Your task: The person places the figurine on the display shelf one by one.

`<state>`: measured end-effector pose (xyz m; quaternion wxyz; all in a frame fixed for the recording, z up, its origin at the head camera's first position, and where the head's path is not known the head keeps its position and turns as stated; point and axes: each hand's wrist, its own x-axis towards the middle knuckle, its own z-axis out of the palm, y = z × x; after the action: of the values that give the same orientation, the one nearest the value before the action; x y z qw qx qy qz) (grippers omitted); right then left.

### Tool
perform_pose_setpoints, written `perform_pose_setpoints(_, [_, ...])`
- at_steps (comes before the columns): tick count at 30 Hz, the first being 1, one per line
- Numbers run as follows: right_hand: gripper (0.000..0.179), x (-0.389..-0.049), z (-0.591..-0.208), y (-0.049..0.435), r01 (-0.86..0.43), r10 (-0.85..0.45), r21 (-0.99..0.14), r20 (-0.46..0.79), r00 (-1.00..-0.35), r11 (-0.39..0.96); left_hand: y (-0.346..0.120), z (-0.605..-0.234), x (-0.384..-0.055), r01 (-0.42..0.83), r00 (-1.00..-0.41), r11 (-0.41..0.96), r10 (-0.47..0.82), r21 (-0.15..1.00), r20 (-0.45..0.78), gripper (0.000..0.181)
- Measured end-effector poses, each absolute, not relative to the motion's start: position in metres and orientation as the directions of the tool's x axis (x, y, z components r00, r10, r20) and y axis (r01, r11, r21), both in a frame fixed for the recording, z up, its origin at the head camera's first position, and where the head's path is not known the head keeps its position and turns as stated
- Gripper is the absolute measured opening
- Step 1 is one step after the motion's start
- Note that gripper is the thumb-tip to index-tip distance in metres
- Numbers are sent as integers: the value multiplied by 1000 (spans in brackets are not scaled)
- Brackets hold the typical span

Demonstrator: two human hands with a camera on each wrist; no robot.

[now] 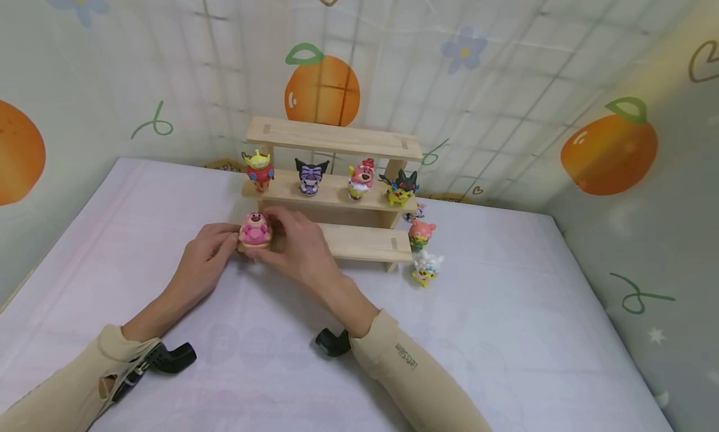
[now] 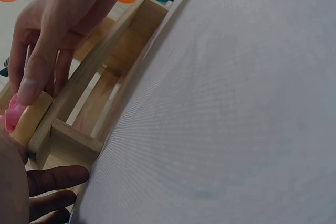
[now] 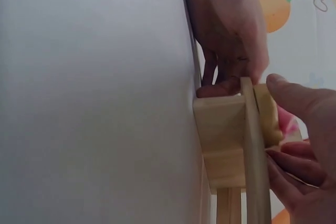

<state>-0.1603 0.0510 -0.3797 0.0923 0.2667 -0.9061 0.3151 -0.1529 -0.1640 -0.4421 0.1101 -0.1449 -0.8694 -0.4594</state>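
Note:
A pink bear figurine (image 1: 255, 230) with a yellowish base stands at the left end of the lowest tier of a wooden stepped shelf (image 1: 367, 240). My right hand (image 1: 303, 245) pinches it between thumb and fingers, and its base (image 3: 268, 116) sits against the board. At the shelf's left end is my left hand (image 1: 205, 254), its thumb side close to the figurine. In the left wrist view, the left fingers (image 2: 58, 179) reach out fairly straight beside the end support.
On the middle tier stand a red-and-yellow figurine (image 1: 259, 170), a purple-and-black one (image 1: 311, 177), a pink bear with a red top (image 1: 361, 178) and a yellow one with a dark hood (image 1: 400, 188). Right of the shelf are a pink-eared figurine (image 1: 421, 234) and a white-topped yellow one (image 1: 427, 268).

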Motion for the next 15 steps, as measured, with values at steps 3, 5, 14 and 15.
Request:
perform_pose_setpoints(3, [66, -157, -378, 57, -529, -417, -541, 326, -849, 654, -163, -441, -152, 346, -937, 537, 152, 770, 315, 35])
perform_pose_setpoints(5, [65, -155, -376, 63, -524, -410, -552, 327, -852, 649, -163, -441, -152, 338, -940, 541, 151, 770, 306, 35])
perform_pose_setpoints(14, [56, -146, -372, 106, -514, -353, -587, 374, -858, 626, -162, -438, -150, 323, -945, 550, 154, 770, 287, 37])
perform_pose_setpoints(15, [56, -145, -371, 112, -510, -343, -588, 379, -859, 628, -162, -438, -150, 325, -945, 550, 154, 769, 289, 37])
